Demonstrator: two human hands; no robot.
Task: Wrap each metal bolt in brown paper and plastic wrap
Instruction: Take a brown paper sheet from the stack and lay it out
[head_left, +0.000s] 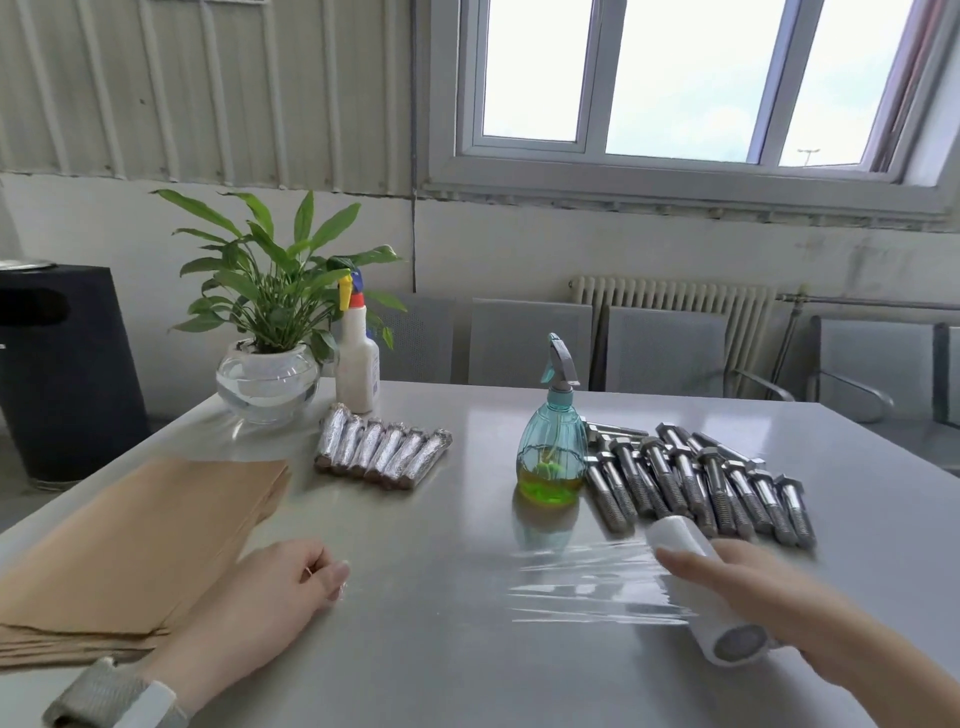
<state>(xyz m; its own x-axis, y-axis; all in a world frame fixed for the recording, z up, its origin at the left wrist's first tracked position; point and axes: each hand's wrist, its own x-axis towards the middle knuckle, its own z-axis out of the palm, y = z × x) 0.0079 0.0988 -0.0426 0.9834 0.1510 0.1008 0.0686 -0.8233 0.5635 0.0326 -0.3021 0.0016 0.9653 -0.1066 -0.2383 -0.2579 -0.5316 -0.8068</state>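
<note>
Several bare metal bolts (696, 480) lie in a pile at the right of the grey table (441, 519). Several wrapped bolts (382, 453) sit in a row near the table's middle back. A stack of brown paper sheets (140, 545) lies at the left. My right hand (769, 597) rests on a white roll of plastic wrap (696, 577) with fingers straight; a stretch of clear film (587, 582) is pulled out to the left over the table. My left hand (265, 597) lies on the table beside the paper, fingers loosely curled, holding nothing.
A teal spray bottle (553, 447) with green liquid stands just left of the bolt pile. A white spray bottle (357, 364) and a potted plant in a glass bowl (267, 382) stand at the back left. Chairs (530, 343) line the far side.
</note>
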